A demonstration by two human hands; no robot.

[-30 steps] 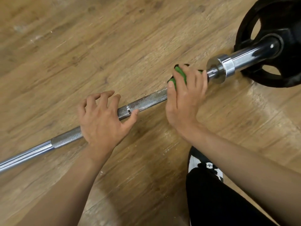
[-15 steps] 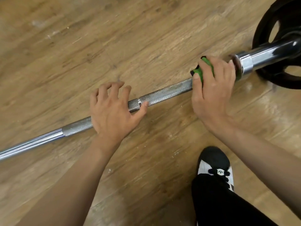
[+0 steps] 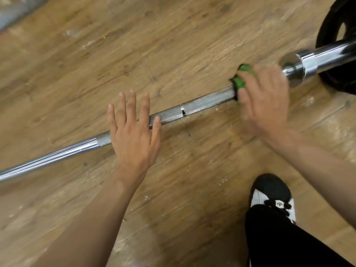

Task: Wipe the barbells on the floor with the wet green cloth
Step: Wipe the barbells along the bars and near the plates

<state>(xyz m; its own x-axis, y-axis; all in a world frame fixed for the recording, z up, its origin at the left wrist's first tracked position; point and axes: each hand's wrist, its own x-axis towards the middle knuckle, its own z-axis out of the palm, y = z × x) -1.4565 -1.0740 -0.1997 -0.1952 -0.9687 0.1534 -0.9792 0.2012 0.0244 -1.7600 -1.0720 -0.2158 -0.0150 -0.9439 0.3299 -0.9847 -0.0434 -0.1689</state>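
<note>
Knurled steel barbell [image 3: 202,105], wood-grain floor [image 3: 96,64]

On my feed I see a bare left forearm [image 3: 96,218] and right forearm [image 3: 327,170], a black trouser leg [image 3: 285,239], and a black-toed white shoe [image 3: 269,189] with black laces.

The bar [image 3: 208,104] lies slantwise on the floor [image 3: 134,45]. A bare stretch of it runs between the left grip [image 3: 133,135], flat across it, and the right grip [image 3: 264,99], curled round the cloth [image 3: 238,82]. Just right of that grip the collar [image 3: 296,68] and plate [image 3: 325,41] block the way. A shoe [image 3: 271,191] stands on the near floor at right.
</note>
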